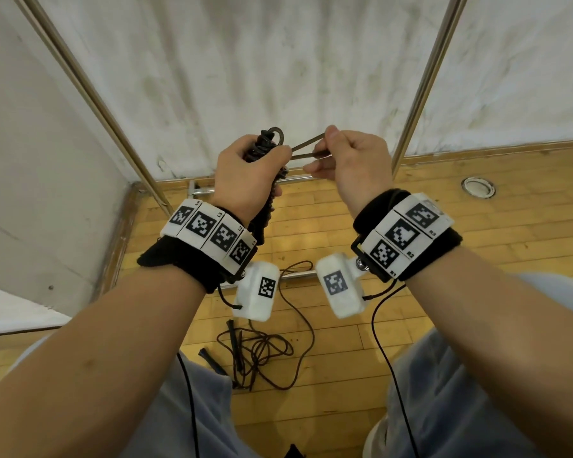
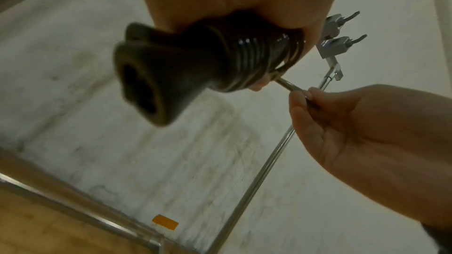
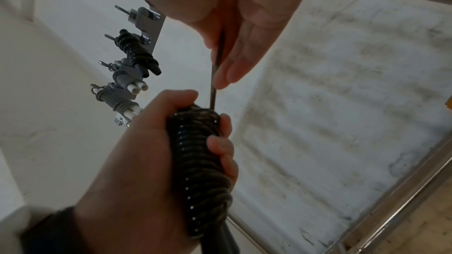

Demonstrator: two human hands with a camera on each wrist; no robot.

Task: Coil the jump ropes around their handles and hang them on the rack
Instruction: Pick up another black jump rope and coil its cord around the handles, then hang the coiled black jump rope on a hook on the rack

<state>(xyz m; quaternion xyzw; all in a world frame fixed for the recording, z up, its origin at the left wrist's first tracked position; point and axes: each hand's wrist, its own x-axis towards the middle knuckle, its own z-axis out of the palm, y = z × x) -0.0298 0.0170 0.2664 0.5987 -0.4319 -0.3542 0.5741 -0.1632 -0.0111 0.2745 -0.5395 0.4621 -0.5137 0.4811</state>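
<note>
Fingers point(image 1: 325, 143) of the right hand point(image 1: 351, 163) pinch the rope loop point(image 1: 306, 149), pulled taut toward frame right from the coiled handles point(image 3: 200, 161) upright in the left hand point(image 1: 245, 176) fist.

floor point(image 1: 444, 246): you've got pale wood planks, a bit scuffed
wall point(image 1: 278, 61): white, streaky and grubby behind you
floor socket point(image 1: 478, 187): round metal ring set in the planks, off to your right
orange tag point(image 2: 165, 222): small strip stuck low on the wall
</note>
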